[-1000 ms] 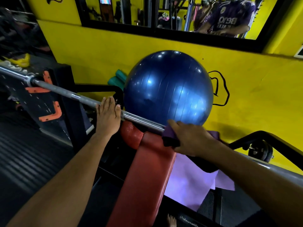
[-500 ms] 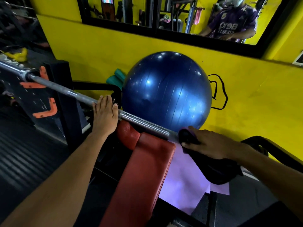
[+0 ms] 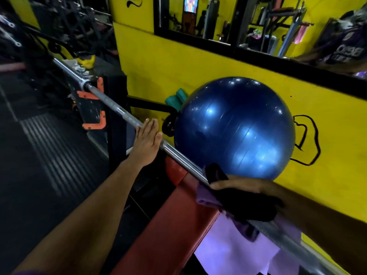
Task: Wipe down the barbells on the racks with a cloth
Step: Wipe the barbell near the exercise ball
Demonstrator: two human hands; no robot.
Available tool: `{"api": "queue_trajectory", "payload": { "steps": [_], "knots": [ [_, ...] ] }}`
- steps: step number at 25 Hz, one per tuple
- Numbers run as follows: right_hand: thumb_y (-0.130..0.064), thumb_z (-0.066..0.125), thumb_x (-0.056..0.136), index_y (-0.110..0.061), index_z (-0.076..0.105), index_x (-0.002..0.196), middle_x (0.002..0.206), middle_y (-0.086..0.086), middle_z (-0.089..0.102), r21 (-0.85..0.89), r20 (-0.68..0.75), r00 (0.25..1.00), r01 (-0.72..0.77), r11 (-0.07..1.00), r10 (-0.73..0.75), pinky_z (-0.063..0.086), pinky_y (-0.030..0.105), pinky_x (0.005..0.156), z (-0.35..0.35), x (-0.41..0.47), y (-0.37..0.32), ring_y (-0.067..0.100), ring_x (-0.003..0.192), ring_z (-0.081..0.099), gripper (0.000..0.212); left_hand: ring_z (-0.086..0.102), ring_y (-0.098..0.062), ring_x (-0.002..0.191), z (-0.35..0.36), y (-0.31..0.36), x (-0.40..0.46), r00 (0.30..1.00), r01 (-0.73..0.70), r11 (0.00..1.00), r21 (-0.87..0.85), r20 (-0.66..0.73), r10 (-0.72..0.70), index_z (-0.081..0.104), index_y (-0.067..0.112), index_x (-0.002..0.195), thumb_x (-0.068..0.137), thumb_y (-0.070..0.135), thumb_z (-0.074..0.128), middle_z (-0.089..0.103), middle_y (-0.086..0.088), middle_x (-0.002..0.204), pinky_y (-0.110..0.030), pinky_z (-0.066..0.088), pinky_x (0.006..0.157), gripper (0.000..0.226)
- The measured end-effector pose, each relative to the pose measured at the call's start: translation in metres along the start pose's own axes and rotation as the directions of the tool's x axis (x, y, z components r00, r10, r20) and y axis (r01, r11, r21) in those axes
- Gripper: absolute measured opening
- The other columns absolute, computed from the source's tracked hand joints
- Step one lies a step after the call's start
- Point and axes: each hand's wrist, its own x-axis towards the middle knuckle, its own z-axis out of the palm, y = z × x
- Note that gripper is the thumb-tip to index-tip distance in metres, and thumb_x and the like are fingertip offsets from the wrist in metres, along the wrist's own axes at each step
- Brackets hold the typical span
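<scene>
A steel barbell [image 3: 178,157] runs from the upper left to the lower right and lies on a black rack with orange hooks [image 3: 97,108]. My left hand [image 3: 147,143] rests flat on the bar with straight fingers, just right of the rack post. Further right, my right hand [image 3: 238,187] grips a purple cloth [image 3: 210,197] wrapped round the bar. Part of the cloth hangs below the bar over the bench side. The fingers under the cloth are hidden.
A red padded bench [image 3: 158,229] lies under the bar. A big blue exercise ball [image 3: 234,128] sits behind the bar against the yellow wall [image 3: 198,66]. Mirrors line the wall above. Dark ribbed floor mat [image 3: 49,151] lies at the left.
My right hand slid the cloth right along the bar, then back a little toward the left. The view has swung left. My left hand stays flat on the bar.
</scene>
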Motion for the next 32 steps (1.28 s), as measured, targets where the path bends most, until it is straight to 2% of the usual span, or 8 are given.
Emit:
{"api": "queue_trajectory", "payload": {
  "steps": [4, 10, 17, 21, 23, 26, 29, 32],
  "knots": [
    [-0.040, 0.098, 0.055, 0.000, 0.067, 0.112, 0.086, 0.032, 0.064, 0.067, 0.199, 0.974, -0.121, 0.990, 0.105, 0.055, 0.048, 0.067, -0.020, -0.029, 0.029, 0.039, 0.069, 0.066, 0.076, -0.003, -0.015, 0.156, 0.004, 0.000, 0.001, 1.000, 0.009, 1.000, 0.000, -0.016, -0.009, 0.012, 0.010, 0.161, 0.102, 0.050, 0.009, 0.012, -0.004, 0.169, -0.038, -0.010, 0.125, 0.071],
    [-0.017, 0.072, 0.082, -0.004, 0.062, 0.093, 0.074, 0.010, 0.063, -0.046, 0.069, 0.993, 0.094, 0.994, -0.091, 0.052, 0.026, 0.057, 0.018, 0.013, -0.050, 0.016, 0.058, 0.061, 0.020, -0.005, -0.014, 0.155, 0.001, 0.005, -0.001, 1.000, 0.027, 1.000, 0.003, 0.000, -0.027, 0.010, 0.009, 0.161, 0.106, 0.041, 0.016, 0.009, -0.005, 0.169, -0.035, -0.011, 0.124, 0.063],
    [-0.013, 0.077, 0.077, -0.002, 0.078, 0.092, 0.080, 0.021, 0.072, 0.389, 0.251, 0.968, -0.071, 0.919, -0.032, 0.059, 0.031, 0.057, 0.007, -0.026, -0.004, 0.026, 0.067, 0.073, 0.019, -0.008, -0.010, 0.155, 0.002, 0.003, -0.001, 0.999, 0.040, 0.999, -0.003, 0.010, -0.040, 0.008, 0.013, 0.162, 0.106, 0.043, 0.013, 0.005, -0.001, 0.170, -0.035, -0.011, 0.124, 0.063],
    [-0.027, 0.105, 0.037, -0.001, 0.067, 0.108, 0.092, 0.025, 0.072, 0.213, 0.237, 0.971, -0.039, 0.976, -0.013, 0.063, 0.042, 0.071, -0.014, -0.031, 0.020, 0.030, 0.077, 0.072, 0.085, -0.007, -0.011, 0.155, 0.004, 0.004, -0.001, 0.999, 0.040, 0.999, -0.006, 0.005, -0.040, 0.008, 0.013, 0.161, 0.107, 0.043, 0.013, 0.006, -0.002, 0.170, -0.036, -0.010, 0.125, 0.063],
    [-0.026, 0.092, 0.057, 0.004, 0.062, 0.117, 0.099, 0.026, 0.067, 0.056, 0.218, 0.975, 0.025, 0.998, -0.037, 0.060, 0.037, 0.076, -0.008, -0.019, 0.002, 0.029, 0.083, 0.067, 0.073, -0.007, -0.011, 0.155, 0.002, 0.005, -0.002, 0.999, 0.035, 0.999, -0.003, 0.003, -0.035, 0.008, 0.014, 0.161, 0.106, 0.044, 0.012, 0.006, -0.001, 0.170, -0.036, -0.010, 0.125, 0.064],
    [-0.029, 0.080, 0.059, 0.010, 0.060, 0.109, 0.087, 0.016, 0.059, -0.071, 0.080, 0.990, 0.119, 0.990, -0.113, 0.046, 0.029, 0.062, 0.011, 0.011, -0.038, 0.026, 0.074, 0.058, 0.067, -0.005, -0.010, 0.155, 0.000, 0.005, -0.003, 0.999, 0.038, 0.999, 0.004, 0.002, -0.038, 0.009, 0.014, 0.161, 0.104, 0.046, 0.011, 0.007, -0.001, 0.170, -0.035, -0.009, 0.125, 0.066],
    [-0.025, 0.079, 0.063, -0.001, 0.063, 0.098, 0.072, 0.011, 0.064, -0.021, 0.115, 0.982, 0.153, 0.988, -0.149, 0.050, 0.025, 0.052, 0.012, 0.021, -0.036, 0.017, 0.056, 0.062, 0.045, -0.005, -0.010, 0.155, -0.002, 0.006, -0.003, 0.999, 0.038, 0.999, 0.004, -0.001, -0.038, 0.010, 0.014, 0.161, 0.103, 0.047, 0.010, 0.008, -0.001, 0.170, -0.036, -0.008, 0.126, 0.067],
    [-0.031, 0.087, 0.058, 0.000, 0.065, 0.105, 0.079, 0.016, 0.065, 0.082, 0.089, 0.995, 0.042, 0.996, -0.049, 0.053, 0.029, 0.058, 0.000, 0.000, -0.007, 0.021, 0.063, 0.064, 0.061, -0.005, -0.010, 0.155, -0.002, 0.007, -0.003, 0.999, 0.045, 0.999, 0.004, 0.002, -0.045, 0.010, 0.014, 0.161, 0.103, 0.045, 0.011, 0.008, -0.001, 0.169, -0.035, -0.009, 0.125, 0.066]
  ]
}}
